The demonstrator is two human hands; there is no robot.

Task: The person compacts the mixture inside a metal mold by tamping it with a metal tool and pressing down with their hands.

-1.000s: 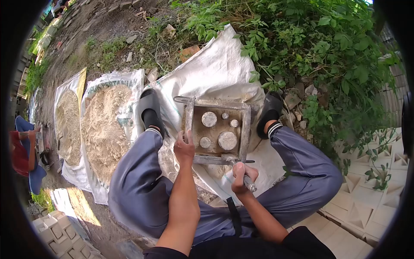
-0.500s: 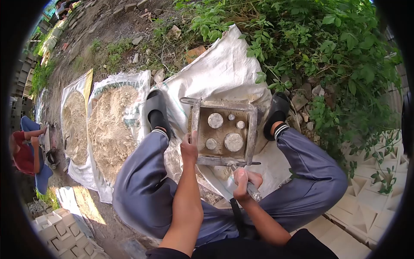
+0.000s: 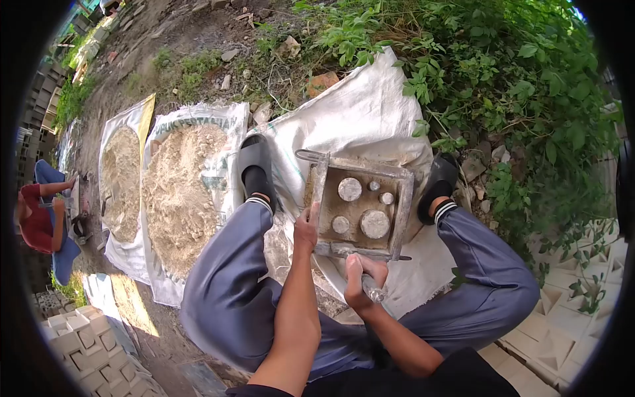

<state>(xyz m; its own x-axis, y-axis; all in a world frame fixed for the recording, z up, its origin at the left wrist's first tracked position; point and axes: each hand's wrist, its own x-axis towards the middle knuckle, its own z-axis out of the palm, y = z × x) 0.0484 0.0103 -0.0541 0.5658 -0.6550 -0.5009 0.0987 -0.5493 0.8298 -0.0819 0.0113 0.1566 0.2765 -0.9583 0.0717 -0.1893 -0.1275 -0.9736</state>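
Square frame (image 3: 402,212), left side clasped by left hand (image 3: 305,233), likely for steadiness; right hand (image 3: 359,283) clamped around rod (image 3: 376,293).

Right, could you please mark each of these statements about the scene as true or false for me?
1. The left hand touches the square frame. True.
2. The right hand is empty. False: it is closed around a rod.
3. Five round pieces sit inside the square frame. True.
4. The round pieces are all the same size. False: some are clearly larger than others.
5. The square frame lies over a white sack spread on the ground. True.
6. The seated person's feet are bare. False: they are in dark sandals.
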